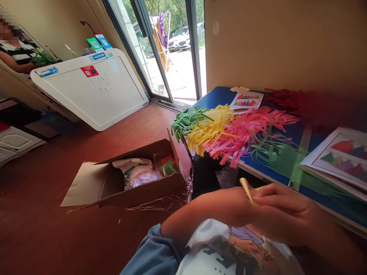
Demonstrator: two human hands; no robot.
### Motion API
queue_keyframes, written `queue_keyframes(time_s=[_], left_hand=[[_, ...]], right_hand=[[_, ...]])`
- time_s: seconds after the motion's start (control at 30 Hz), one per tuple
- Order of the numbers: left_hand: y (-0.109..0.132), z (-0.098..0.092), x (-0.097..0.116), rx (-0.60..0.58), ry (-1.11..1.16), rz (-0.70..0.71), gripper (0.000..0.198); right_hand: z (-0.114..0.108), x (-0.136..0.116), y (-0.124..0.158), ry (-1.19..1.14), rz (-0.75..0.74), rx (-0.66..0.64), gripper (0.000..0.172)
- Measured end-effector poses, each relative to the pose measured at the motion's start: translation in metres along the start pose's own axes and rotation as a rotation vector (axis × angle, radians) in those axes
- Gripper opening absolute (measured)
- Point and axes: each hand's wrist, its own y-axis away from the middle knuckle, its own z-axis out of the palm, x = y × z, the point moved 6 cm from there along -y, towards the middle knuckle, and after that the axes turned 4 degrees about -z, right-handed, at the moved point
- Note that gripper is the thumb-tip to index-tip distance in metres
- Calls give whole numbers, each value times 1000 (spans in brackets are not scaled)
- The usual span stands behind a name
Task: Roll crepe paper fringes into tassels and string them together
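My left hand [240, 204] reaches in from the lower left, back of the hand up, with its fingers hidden behind the other hand. My right hand [282, 202] comes from the right and overlaps it. Between the right hand's bent fingers is a narrow yellowish strip [246, 188], curled at its upper end; paper or tape, I cannot tell which. Both hands are in front of the blue table [219, 94]. On its near edge lie fringed paper tassels in green [190, 117], yellow [213, 124] and pink [252, 128].
An open cardboard box [143, 196] holding pale shredded paper [143, 175] stands on the floor. Printed picture sheets [247, 101] and a stack with a bunting picture [338, 152] lie on the table. A white board [97, 91] leans near the glass door [183, 57]. A person [20, 53] is at far left.
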Motion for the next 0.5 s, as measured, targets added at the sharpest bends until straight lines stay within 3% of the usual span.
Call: queue_keyframes(time_s=[0.17,0.27,0.4,0.5], left_hand=[[4,3,2,-67,-67,45,14],[5,6,2,-116,-264,67,8],[6,8,5,-88,-462,103,13],[6,8,11,-70,-475,135,18]], right_hand=[[10,-2,-3,12,134,-188,17],[14,-4,-7,-44,172,-135,20],[10,-14,-11,-23,39,12,21],[11,-20,-11,52,63,-47,21]])
